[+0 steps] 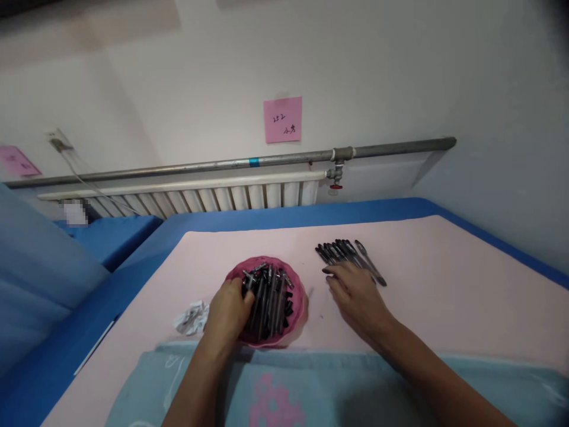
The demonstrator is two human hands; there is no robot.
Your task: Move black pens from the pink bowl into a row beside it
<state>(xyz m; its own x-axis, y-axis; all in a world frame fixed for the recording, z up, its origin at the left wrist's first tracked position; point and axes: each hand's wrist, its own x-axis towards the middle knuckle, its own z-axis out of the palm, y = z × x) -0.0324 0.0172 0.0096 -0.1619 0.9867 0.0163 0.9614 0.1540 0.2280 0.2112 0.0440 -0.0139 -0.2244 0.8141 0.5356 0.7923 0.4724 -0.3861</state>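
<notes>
A round pink basket (304, 305) holds a heap of dark pen parts (267, 302), with long clear barrels and short black and silver pieces. My left hand (229, 308) reaches over the basket's left side, its fingers curled in among the parts; what they grip is hidden. To the right, several black pens (340, 249) lie side by side in a slanted row, one pen (371, 263) slightly apart. My right hand (355, 296) rests over the near ends of the row, fingers stretched leftward with the thumb a little apart and no held object visible.
Crumpled white paper (192, 318) lies left of the basket on the pink table cover (427, 284). A light blue cloth (320, 379) runs along the near edge. Behind the table are a white radiator (240, 197), a metal pipe (293, 158) and a pink note (283, 120).
</notes>
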